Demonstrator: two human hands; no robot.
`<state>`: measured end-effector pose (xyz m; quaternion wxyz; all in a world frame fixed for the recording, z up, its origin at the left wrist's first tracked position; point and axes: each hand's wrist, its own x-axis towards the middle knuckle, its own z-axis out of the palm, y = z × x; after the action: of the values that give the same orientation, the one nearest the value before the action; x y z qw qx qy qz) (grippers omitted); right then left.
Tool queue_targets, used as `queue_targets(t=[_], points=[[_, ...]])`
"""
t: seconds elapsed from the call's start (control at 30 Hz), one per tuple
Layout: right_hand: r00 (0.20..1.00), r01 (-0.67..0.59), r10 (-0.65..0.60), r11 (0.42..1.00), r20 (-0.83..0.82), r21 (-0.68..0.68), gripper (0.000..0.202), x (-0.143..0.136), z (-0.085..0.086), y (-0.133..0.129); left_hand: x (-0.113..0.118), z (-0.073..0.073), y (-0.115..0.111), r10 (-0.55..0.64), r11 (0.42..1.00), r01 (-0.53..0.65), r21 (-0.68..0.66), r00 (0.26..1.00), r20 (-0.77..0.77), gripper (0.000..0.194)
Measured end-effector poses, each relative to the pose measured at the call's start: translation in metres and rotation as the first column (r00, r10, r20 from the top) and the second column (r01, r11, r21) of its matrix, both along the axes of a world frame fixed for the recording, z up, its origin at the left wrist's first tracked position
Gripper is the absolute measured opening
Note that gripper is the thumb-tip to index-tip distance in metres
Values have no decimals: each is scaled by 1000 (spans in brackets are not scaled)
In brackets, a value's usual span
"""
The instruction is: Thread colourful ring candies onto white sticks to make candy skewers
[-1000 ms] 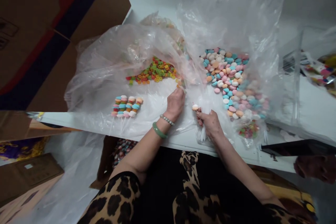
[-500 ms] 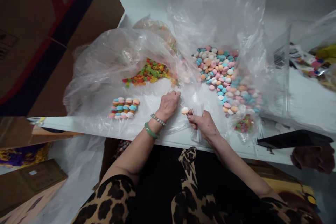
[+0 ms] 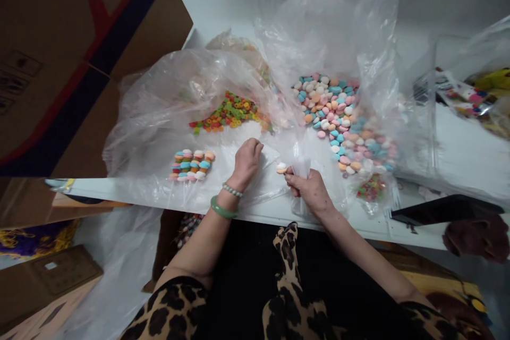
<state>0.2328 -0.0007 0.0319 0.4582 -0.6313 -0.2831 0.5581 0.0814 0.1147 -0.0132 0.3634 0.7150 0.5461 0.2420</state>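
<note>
My right hand (image 3: 313,190) is closed around a bundle of thin white sticks (image 3: 302,170). At its fingertips, a white and a pale orange round piece (image 3: 281,168) sit together at the end of a stick. My left hand (image 3: 247,162) is apart from it, fingers curled together over the clear plastic; whatever they hold is hidden. Beyond the left hand lie small red, green and yellow rings (image 3: 235,111) on a plastic bag. Pastel candy-like round pieces (image 3: 329,103) spread beyond my right hand. To the left lie several stacked candy-like skewers (image 3: 192,166).
A large cardboard box (image 3: 139,48) stands at the left of the white table (image 3: 422,10). A small bag of coloured rings (image 3: 371,187) lies right of my right hand, near a black flat object (image 3: 446,209). A clear bin (image 3: 458,138) is farther right.
My left hand has shifted slightly left, its fingers more curled, away from my right hand. My right hand stays in place with the sticks. The view has shifted a little.
</note>
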Motion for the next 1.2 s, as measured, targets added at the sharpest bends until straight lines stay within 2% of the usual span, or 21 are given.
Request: queue_targets(t=[0.03, 0.1, 0.17, 0.23, 0.33, 0.4, 0.53, 0.6, 0.67, 0.77, 0.87, 0.97, 1.03, 1.1, 1.13, 1.2], points=[[995, -9, 5, 999, 104, 36, 17, 0, 0, 0, -1, 7, -5, 25, 991, 1, -137, 981, 193, 21], [940, -63, 21, 992, 341, 111, 12, 1, -1, 1, -3, 21, -19, 75, 919, 137, -370, 860, 505, 29], [856, -152, 52, 976, 514, 155, 10, 2, -2, 2, -3, 31, -31, 132, 845, 256, -470, 751, 647, 33], [785, -227, 83, 960, 614, 161, 13, 0, -3, 1, -2, 35, -40, 168, 815, 287, -504, 715, 679, 33], [704, -284, 82, 943, 706, 173, 20, -4, -4, -2, 0, 33, -46, 156, 814, 288, -504, 727, 669, 31], [672, -304, 57, 930, 739, 204, 20, -6, -5, -5, 2, 30, -48, 167, 794, 302, -527, 725, 668, 30], [669, -363, 46, 891, 742, 273, 14, -3, -5, -9, 5, 26, -48, 330, 705, 298, -644, 665, 670, 29], [667, -400, 91, 881, 739, 253, 14, 4, -5, -10, 6, 27, -47, 392, 696, 259, -670, 645, 656, 29], [652, -384, 107, 900, 751, 205, 13, 9, -5, -12, 10, 29, -46, 410, 698, 238, -675, 640, 650, 30], [669, -272, 52, 945, 741, 179, 20, 13, -4, -13, 21, 34, -48, 383, 703, 243, -668, 662, 644, 28], [746, -162, -35, 959, 665, 232, 19, 18, -3, -11, 39, 42, -50, 310, 749, 211, -628, 726, 614, 28], [838, 19, -136, 975, 528, 221, 13, 36, -6, -7, 64, 48, -43, 144, 812, 215, -543, 827, 544, 31], [863, 209, -258, 965, 434, 158, 12, 55, -12, -4, 88, 47, -30, 14, 901, 190, -389, 885, 465, 34], [849, 412, -415, 907, 328, 81, 14, 72, -22, -1, 118, 39, -12, -116, 983, 157, -99, 935, 336, 29], [834, 492, -485, 870, 262, 45, 15, 78, -27, -1, 134, 33, -2, -228, 974, 221, 54, 946, 230, 25], [809, 582, -578, 813, 111, -12, 16, 85, -38, 0, 164, 19, 14, -391, 885, 381, 269, 920, -20, 27]])
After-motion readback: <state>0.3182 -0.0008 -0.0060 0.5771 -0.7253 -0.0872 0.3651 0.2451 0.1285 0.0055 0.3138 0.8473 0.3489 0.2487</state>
